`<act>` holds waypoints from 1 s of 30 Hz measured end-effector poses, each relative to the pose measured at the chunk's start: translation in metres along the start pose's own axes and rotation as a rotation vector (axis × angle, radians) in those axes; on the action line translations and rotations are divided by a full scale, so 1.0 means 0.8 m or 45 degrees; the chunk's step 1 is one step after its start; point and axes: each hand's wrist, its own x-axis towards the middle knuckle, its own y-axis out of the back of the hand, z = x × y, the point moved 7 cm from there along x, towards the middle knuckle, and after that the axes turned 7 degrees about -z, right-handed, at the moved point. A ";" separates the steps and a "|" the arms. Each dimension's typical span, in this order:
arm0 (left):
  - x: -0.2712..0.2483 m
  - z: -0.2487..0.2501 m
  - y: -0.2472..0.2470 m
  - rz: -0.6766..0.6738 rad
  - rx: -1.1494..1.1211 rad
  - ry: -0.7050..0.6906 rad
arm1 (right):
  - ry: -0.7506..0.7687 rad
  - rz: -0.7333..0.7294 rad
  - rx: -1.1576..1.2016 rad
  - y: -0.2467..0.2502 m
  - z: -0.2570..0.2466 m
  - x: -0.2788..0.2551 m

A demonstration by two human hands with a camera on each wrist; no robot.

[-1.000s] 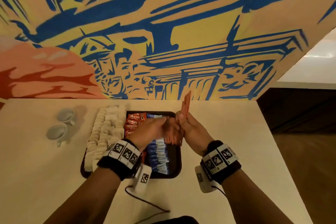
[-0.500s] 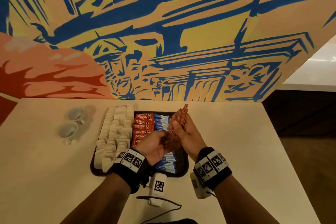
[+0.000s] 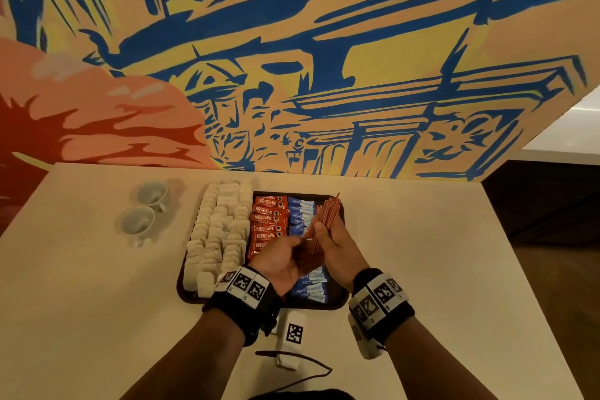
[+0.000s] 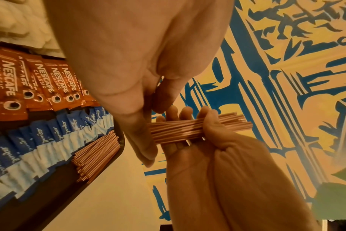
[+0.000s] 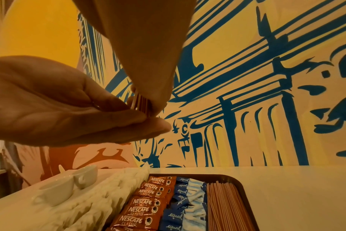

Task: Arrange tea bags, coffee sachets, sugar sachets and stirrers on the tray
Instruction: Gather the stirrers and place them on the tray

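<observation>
Behind the worktop (image 3: 422, 269) I see a big mural wall (image 3: 324, 42), blue lines on yellow w/ orange-red patches at left; dark floor off to the right. Worktop is pale cream. On it, centre, a dark tray (image 3: 339, 297); from left to right it carries white tea bags (image 3: 220, 230) spilling over the left rim, red Nescafe coffee sachets (image 3: 269, 221), blue-and-white sugar sachets (image 3: 303, 214). Two white cups (image 3: 143, 211) sit left of the tray, just apart from it.

Above the tray my right hand (image 3: 334, 245) is wrapped round a bundle of reddish stirrers (image 3: 326, 217), tilted up and away; my left hand (image 3: 282, 258) has thumb and fingers closed on the bundle's near end.

Head view hides the tray's right lane behind both hands. Right wrist cam shows it: a layer of loose stirrers (image 5: 225, 206) lying lengthwise by the right rim, next to the sugar. Left wrist cam shows the same pile, plus the right thumb over the held bundle w/ fingertips poking out behind. "Equal" print on the sugar only reads in the wrist cams.
</observation>
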 end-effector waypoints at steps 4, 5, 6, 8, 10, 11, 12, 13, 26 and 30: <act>-0.004 -0.001 0.010 -0.026 0.051 0.001 | -0.053 -0.031 -0.073 -0.016 0.008 -0.003; -0.004 -0.002 0.014 -0.028 0.077 0.004 | -0.057 -0.016 -0.117 -0.017 0.011 -0.002; -0.003 -0.005 0.018 -0.027 0.107 0.016 | -0.074 0.002 -0.138 -0.016 0.018 0.000; -0.001 -0.013 0.025 -0.031 0.162 0.047 | -0.142 0.029 -0.125 -0.013 0.033 0.005; 0.003 -0.019 0.030 -0.023 0.257 0.051 | -0.239 0.038 -0.135 -0.009 0.057 0.012; 0.007 -0.022 0.032 -0.015 0.313 0.050 | -0.303 0.031 -0.173 -0.005 0.067 0.016; 0.012 -0.024 0.034 -0.003 0.380 0.047 | -0.361 0.022 -0.236 0.000 0.079 0.022; 0.017 -0.026 0.035 0.014 0.440 0.047 | -0.419 0.006 -0.303 0.006 0.091 0.029; 0.000 0.012 0.228 0.716 1.479 0.101 | -0.881 -0.027 -0.916 0.068 0.178 0.147; -0.034 0.035 0.289 1.022 1.626 0.193 | -0.885 -0.022 -0.995 0.069 0.189 0.164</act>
